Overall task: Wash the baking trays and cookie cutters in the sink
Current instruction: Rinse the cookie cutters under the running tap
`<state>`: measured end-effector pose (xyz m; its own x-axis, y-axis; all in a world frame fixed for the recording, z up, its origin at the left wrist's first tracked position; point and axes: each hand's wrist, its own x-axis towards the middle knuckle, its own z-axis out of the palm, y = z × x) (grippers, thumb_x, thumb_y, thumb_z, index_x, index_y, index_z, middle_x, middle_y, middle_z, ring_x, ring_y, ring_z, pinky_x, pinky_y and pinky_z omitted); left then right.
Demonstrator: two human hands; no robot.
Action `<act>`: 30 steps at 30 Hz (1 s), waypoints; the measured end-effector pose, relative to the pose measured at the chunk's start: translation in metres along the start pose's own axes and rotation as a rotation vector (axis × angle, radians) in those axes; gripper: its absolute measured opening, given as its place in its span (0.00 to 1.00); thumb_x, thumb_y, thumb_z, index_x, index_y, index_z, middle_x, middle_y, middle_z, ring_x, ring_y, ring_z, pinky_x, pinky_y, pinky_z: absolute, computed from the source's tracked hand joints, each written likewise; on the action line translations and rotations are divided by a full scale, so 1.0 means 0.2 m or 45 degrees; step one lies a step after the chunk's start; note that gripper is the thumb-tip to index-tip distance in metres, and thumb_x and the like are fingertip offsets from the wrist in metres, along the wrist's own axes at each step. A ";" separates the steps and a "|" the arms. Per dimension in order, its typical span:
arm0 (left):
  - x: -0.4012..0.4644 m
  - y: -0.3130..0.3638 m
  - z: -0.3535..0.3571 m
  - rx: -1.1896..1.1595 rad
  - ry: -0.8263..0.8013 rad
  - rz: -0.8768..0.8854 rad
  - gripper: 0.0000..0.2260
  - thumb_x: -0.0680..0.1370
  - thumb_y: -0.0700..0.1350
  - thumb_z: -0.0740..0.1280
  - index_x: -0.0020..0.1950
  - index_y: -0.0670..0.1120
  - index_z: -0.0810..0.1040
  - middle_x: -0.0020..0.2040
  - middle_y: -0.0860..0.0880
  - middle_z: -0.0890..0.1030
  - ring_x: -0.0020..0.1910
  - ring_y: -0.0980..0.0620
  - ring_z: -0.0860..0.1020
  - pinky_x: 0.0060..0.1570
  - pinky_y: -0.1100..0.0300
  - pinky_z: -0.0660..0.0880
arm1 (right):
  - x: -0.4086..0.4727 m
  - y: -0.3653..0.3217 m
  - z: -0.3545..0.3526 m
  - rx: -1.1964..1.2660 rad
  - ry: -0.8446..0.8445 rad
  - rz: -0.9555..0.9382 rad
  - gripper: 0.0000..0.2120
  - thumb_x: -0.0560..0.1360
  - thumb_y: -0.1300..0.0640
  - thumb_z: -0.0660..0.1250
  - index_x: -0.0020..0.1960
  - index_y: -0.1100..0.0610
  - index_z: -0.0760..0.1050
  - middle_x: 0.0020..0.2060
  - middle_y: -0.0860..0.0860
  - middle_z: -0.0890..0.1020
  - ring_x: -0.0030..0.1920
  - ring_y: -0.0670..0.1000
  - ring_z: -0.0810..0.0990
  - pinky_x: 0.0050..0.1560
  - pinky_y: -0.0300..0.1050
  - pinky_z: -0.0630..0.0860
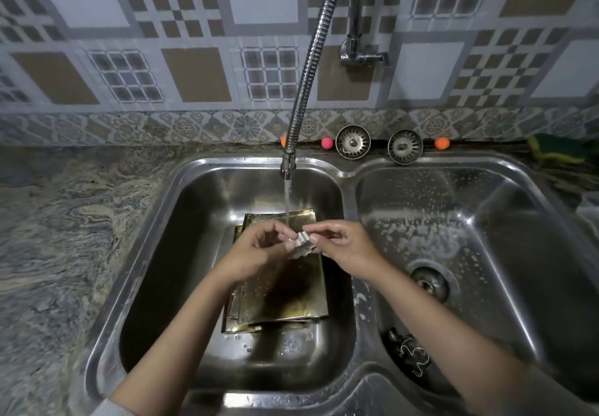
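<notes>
A small metal cookie cutter with a fluted edge is held under the running water, above the left basin. My left hand pinches it from the left and my right hand pinches it from the right. Below them a stack of brass-coloured baking trays lies flat on the bottom of the left basin, wet and partly hidden by my hands. Other cookie cutters lie at the near left of the right basin.
The flexible tap hose hangs over the left basin and pours water. Two sink strainers stand on the back rim among small orange and pink balls. A green sponge lies at the back right. Marbled counter runs to the left.
</notes>
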<state>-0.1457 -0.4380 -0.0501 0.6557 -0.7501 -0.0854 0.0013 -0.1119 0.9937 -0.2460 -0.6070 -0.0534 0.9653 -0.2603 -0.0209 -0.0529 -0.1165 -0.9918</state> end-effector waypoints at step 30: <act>0.12 -0.11 0.00 -0.126 0.758 0.074 0.11 0.75 0.36 0.70 0.46 0.53 0.84 0.46 0.45 0.85 0.40 0.51 0.79 0.45 0.53 0.75 | 0.24 0.04 0.22 0.283 0.327 0.179 0.09 0.75 0.65 0.68 0.54 0.60 0.80 0.43 0.54 0.84 0.36 0.41 0.83 0.35 0.30 0.75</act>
<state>-0.1299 -0.4545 -0.0749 0.9665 -0.2567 -0.0041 0.0044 0.0008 1.0000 -0.1888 -0.5791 -0.0670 0.8555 -0.4944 -0.1543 -0.0960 0.1414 -0.9853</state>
